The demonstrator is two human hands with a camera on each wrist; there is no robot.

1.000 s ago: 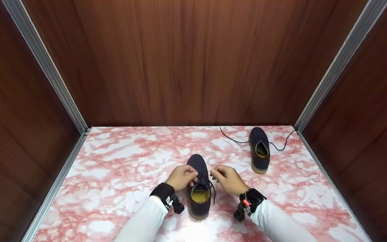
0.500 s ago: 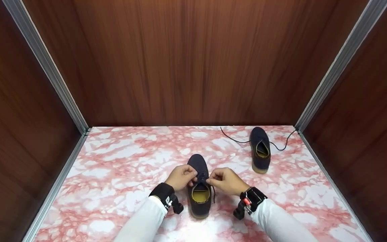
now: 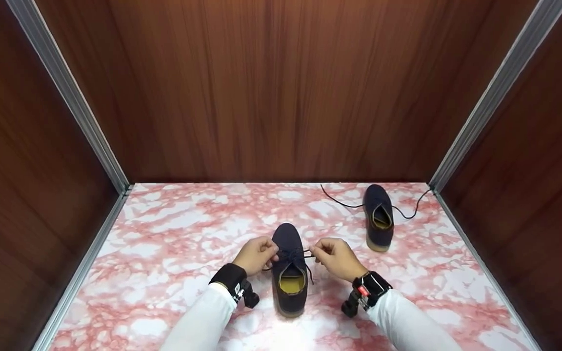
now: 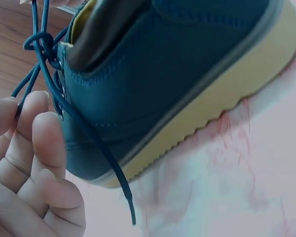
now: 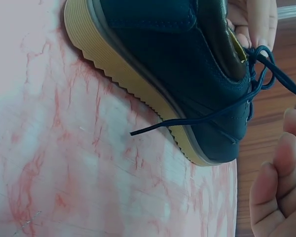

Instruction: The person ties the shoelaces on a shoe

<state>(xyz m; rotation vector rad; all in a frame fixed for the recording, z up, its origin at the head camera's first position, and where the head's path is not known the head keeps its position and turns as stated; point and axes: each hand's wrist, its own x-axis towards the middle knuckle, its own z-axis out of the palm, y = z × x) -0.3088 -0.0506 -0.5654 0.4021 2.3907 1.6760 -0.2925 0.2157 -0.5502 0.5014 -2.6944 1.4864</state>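
Note:
A dark blue shoe [image 3: 288,287] with a yellow lining stands on the table between my hands, toe pointing away. Its shoelace [image 4: 44,47] is crossed into a bow knot over the tongue. My left hand [image 3: 257,254] pinches one loop between thumb and forefinger on the shoe's left side. On the right, my right hand [image 3: 335,257] pinches the other loop, drawn out from the knot. One loose lace end hangs down each side of the shoe; the right-hand lace end [image 5: 158,127] shows in the right wrist view.
A matching second shoe [image 3: 378,214] stands at the back right, its untied laces [image 3: 410,214] spread to both sides. Brown wood-patterned panels [image 3: 281,92] rise behind and at the sides. The table [image 3: 173,224] has a red and white marbled top.
My right hand first moved in to the knot, then back out to the right with a loop. The left hand has shifted a little to the left, and the loops are drawn apart.

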